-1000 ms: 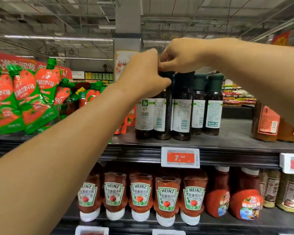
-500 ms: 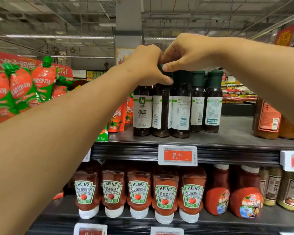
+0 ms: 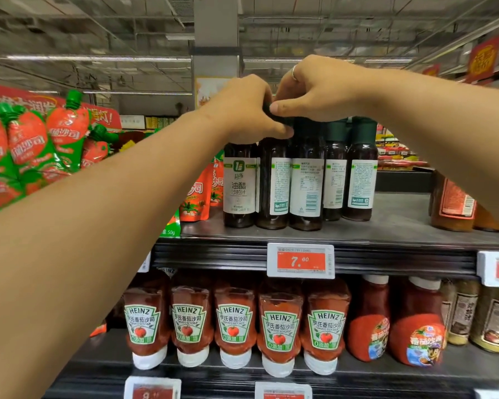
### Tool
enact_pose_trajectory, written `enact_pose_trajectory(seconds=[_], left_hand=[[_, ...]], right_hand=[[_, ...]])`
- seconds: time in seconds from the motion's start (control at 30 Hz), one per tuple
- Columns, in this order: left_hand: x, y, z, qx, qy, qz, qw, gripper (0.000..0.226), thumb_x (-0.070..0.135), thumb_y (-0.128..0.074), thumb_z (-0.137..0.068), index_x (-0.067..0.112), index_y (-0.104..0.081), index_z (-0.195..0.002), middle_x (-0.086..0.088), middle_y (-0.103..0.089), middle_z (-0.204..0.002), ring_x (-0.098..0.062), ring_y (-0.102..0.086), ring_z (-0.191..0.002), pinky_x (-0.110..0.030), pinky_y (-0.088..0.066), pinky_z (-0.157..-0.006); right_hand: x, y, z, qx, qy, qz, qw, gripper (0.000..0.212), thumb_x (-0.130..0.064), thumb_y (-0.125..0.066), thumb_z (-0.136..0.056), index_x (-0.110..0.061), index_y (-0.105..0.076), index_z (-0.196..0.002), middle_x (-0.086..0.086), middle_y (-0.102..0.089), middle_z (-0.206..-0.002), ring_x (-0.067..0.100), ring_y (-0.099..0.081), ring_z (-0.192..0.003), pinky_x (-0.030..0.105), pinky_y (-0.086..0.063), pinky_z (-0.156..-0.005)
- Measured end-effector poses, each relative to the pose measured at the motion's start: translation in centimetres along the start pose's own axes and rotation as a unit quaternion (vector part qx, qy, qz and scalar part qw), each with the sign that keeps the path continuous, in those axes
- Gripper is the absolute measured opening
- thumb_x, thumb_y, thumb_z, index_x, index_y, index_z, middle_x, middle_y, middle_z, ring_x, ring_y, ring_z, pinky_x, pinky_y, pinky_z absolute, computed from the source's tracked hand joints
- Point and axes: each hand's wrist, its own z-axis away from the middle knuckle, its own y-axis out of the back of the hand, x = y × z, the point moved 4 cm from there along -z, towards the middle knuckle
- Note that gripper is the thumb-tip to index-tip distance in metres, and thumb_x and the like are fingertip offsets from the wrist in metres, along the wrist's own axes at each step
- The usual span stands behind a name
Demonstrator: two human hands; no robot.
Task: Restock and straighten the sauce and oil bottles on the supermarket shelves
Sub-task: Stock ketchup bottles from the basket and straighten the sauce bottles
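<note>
Several dark dressing bottles with white-green labels and dark green caps stand in a tight group on the grey top shelf (image 3: 401,226). My left hand (image 3: 242,108) curls over the cap of the leftmost bottle (image 3: 239,185), whose label faces front. My right hand (image 3: 314,87), with a ring on one finger, grips the cap of the bottle beside it (image 3: 274,185), thumb pressed on the cap's front. That bottle and the others (image 3: 360,180) show their back labels. Both gripped caps are mostly hidden by my fingers.
Red-and-green ketchup pouches (image 3: 26,145) hang at the left. An orange sauce bottle (image 3: 452,203) stands at the right of the top shelf. Heinz ketchup bottles (image 3: 234,326) line the shelf below, under a 7.60 price tag (image 3: 300,260).
My hands stay on the same two caps. The leftmost bottle's front label has come into full view. The camera has shifted a little left, so the bottles sit further right.
</note>
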Motion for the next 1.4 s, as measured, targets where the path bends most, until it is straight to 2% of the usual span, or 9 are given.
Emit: enact_pose_trajectory(seconds=[0.17,0.27,0.37,0.5,0.67,0.77,0.9,1.1,1.4], left_hand=[[0.4,-0.3,0.4,0.011,-0.024,-0.012,1.0,0.056,0.058,-0.078,-0.074,0.022,-0.061,-0.114,0.005,-0.061,-0.101,-0.018,-0.057,-0.093,-0.027,-0.04,-0.065],[0.3,-0.3,0.8,0.009,-0.014,-0.003,1.0,0.054,0.056,-0.08,-0.074,0.021,-0.061,-0.11,0.008,-0.059,-0.092,-0.018,-0.058,-0.09,-0.027,-0.038,-0.061],[0.1,0.1,1.4,0.045,0.005,0.035,0.998,0.067,0.05,-0.084,-0.072,0.021,-0.06,-0.128,0.003,-0.056,-0.118,-0.019,-0.057,-0.109,-0.024,-0.041,-0.075],[-0.3,-1.5,5.4,0.158,0.079,0.137,0.975,0.11,0.045,-0.09,-0.064,0.018,-0.03,-0.152,-0.006,-0.033,-0.148,-0.02,-0.04,-0.134,-0.021,-0.033,-0.098],[0.0,-6.5,9.3,0.146,0.191,0.182,0.953,0.148,0.055,-0.093,-0.057,0.018,0.006,-0.16,-0.009,-0.004,-0.166,-0.026,-0.016,-0.153,-0.029,-0.019,-0.115],[0.1,-8.4,10.1,0.121,0.235,0.193,0.945,0.154,0.056,-0.094,-0.057,0.017,0.016,-0.159,-0.011,-0.012,-0.165,-0.028,-0.018,-0.152,-0.04,-0.027,-0.119],[-0.5,-8.8,10.7,0.126,0.251,0.22,0.934,0.147,0.051,-0.095,-0.056,0.014,0.001,-0.16,-0.013,-0.033,-0.155,-0.029,-0.035,-0.143,-0.045,-0.038,-0.116],[-1.1,-8.7,10.9,0.127,0.249,0.234,0.931,0.126,0.052,-0.096,-0.054,0.01,-0.026,-0.151,-0.01,-0.046,-0.145,-0.028,-0.046,-0.135,-0.046,-0.046,-0.108],[-0.9,-8.7,11.0,0.143,0.239,0.233,0.932,0.114,0.046,-0.097,-0.056,0.013,-0.033,-0.145,-0.005,-0.049,-0.136,-0.024,-0.049,-0.127,-0.041,-0.047,-0.106]], right_hand=[[0.0,0.1,0.0,0.042,-0.009,0.04,0.998,0.036,-0.061,-0.066,-0.089,-0.025,-0.07,-0.09,-0.014,-0.066,-0.081,-0.002,-0.06,-0.076,0.02,-0.039,-0.059],[-0.2,-0.3,-0.3,0.04,-0.01,0.056,0.998,0.044,-0.064,-0.062,-0.089,-0.021,-0.067,-0.098,-0.006,-0.068,-0.088,0.009,-0.061,-0.079,0.022,-0.041,-0.062],[-0.1,-0.5,-0.1,0.01,-0.01,-0.007,1.0,0.043,-0.057,-0.067,-0.089,-0.021,-0.066,-0.112,-0.005,-0.072,-0.101,0.011,-0.067,-0.091,0.02,-0.045,-0.071],[-0.1,-0.7,0.4,-0.014,0.012,-0.035,0.999,0.034,-0.04,-0.075,-0.089,-0.027,-0.067,-0.12,-0.006,-0.073,-0.105,-0.001,-0.067,-0.091,0.013,-0.045,-0.073],[0.0,-0.6,0.1,-0.008,0.01,-0.008,1.0,0.039,-0.051,-0.076,-0.085,-0.029,-0.07,-0.117,-0.009,-0.072,-0.098,-0.007,-0.062,-0.086,0.015,-0.043,-0.068],[-0.1,-0.6,-0.1,0.01,0.007,0.008,1.0,0.042,-0.059,-0.076,-0.081,-0.03,-0.071,-0.111,-0.012,-0.068,-0.088,-0.001,-0.06,-0.081,0.019,-0.041,-0.066],[0.1,-0.6,-0.1,0.006,0.009,0.009,1.0,0.044,-0.061,-0.074,-0.081,-0.029,-0.069,-0.111,-0.01,-0.069,-0.089,0.002,-0.062,-0.083,0.019,-0.04,-0.066],[-0.2,-0.6,0.2,-0.044,0.032,-0.007,0.998,0.043,-0.043,-0.075,-0.089,-0.043,-0.062,-0.131,-0.015,-0.06,-0.117,-0.022,-0.048,-0.088,0.009,-0.035,-0.075],[0.2,-0.9,-0.3,0.008,0.012,0.046,0.999,0.055,-0.067,-0.068,-0.083,-0.03,-0.068,-0.123,-0.003,-0.067,-0.082,0.019,-0.063,-0.089,0.024,-0.039,-0.07]])
